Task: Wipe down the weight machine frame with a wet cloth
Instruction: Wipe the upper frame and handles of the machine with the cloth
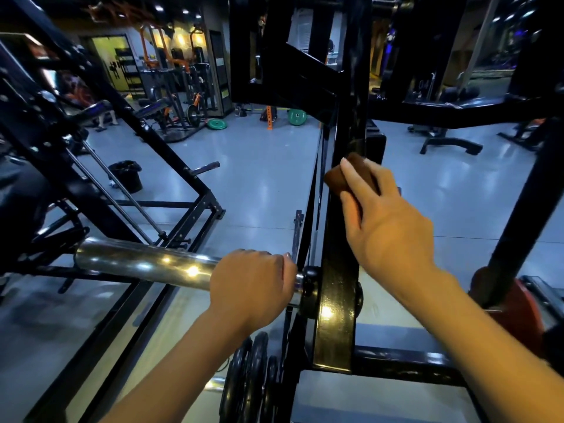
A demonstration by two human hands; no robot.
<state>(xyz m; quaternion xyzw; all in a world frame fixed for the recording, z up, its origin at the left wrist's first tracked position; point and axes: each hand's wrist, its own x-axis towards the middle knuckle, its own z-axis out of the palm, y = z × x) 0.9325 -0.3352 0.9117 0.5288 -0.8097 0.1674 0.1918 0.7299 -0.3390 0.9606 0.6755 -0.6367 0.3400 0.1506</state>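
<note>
Head view showed the right hand (pixel 386 221) pressing a brown cloth (pixel 348 175) against the black upright frame post (pixel 337 315) of the weight machine, fingers curled over the wad and the thumb along its near side. The cloth sat under the fingertips, at the far end of that hand, in contact with the post's face. The post's long axis ran up and down, away from the hand both above the fingers and below the wrist, so any stroke along it would, by my judgement, follow that line; the stretch below the hand, toward the glossy lower section, looked the nearer reach. The right hand was plainly the one on the job. The left hand (pixel 253 288) was wrapped around the chrome bar (pixel 143 264) just to the left of the post, gripping near where the bar met the frame, likely as a brace.

Below the left forearm stood black weight plates (pixel 247 380) on edge. Beyond both hands lay a pale grey gym floor (pixel 259 178), with a dark bin (pixel 128 175), green plates (pixel 217 123) and orange-framed machines (pixel 171 71) farther off under dim ceiling lights.
</note>
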